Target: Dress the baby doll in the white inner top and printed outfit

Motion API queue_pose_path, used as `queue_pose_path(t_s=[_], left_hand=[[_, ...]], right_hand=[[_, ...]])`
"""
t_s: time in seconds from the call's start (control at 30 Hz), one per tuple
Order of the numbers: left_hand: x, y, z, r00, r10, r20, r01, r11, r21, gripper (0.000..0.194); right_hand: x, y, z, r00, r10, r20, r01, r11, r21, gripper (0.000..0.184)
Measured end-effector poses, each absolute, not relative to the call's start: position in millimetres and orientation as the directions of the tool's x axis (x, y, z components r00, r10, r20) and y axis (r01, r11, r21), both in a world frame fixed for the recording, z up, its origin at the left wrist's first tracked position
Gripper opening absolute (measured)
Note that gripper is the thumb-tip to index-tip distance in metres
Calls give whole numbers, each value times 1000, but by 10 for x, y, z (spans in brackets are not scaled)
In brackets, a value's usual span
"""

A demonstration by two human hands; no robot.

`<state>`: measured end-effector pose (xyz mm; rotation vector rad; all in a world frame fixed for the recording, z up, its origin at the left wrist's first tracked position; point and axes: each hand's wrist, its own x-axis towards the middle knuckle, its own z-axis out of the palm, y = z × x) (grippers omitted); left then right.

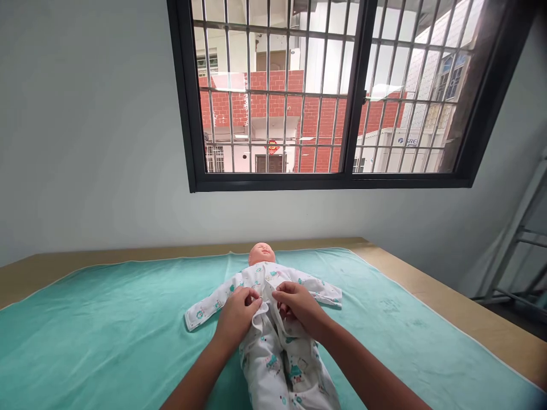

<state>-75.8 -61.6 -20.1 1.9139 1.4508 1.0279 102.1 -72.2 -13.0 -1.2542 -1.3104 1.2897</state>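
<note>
A baby doll [262, 253] lies on its back, its head toward the wall. It wears a white one-piece baby suit [273, 364] printed with small green and pink figures, the sleeves spread to both sides. Down the front the suit's opening is parted at the belly. My left hand [240, 313] pinches the left edge of the opening between thumb and fingers. Across from it, my right hand [298, 306] pinches the right edge. A small gap separates the two hands. Any fasteners under my fingertips are too small to make out.
A green cloth [128, 324] with some wrinkles covers most of the wooden table [427, 279]. Behind stands a white wall [94, 125] with a dark-framed, barred window [273, 181]. A metal ladder-like frame [513, 228] is at the far right.
</note>
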Motion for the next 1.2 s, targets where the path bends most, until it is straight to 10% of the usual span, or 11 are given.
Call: queue_pose_path(t_s=[0.2,0.57,1.2], left_hand=[[-718,-676,-65,178,891,417,452,-451,770,16],[-545,-708,-100,191,970,152,97,-172,980,32],[-503,-709,-148,218,949,226,369,-295,882,32]], right_hand=[[1107,-725,-131,-214,975,-56,-171,-94,-981,26],[1121,-689,-178,-307,951,20,-174,-36,-984,30],[1065,-700,-229,-220,974,56,-84,39,-996,32]])
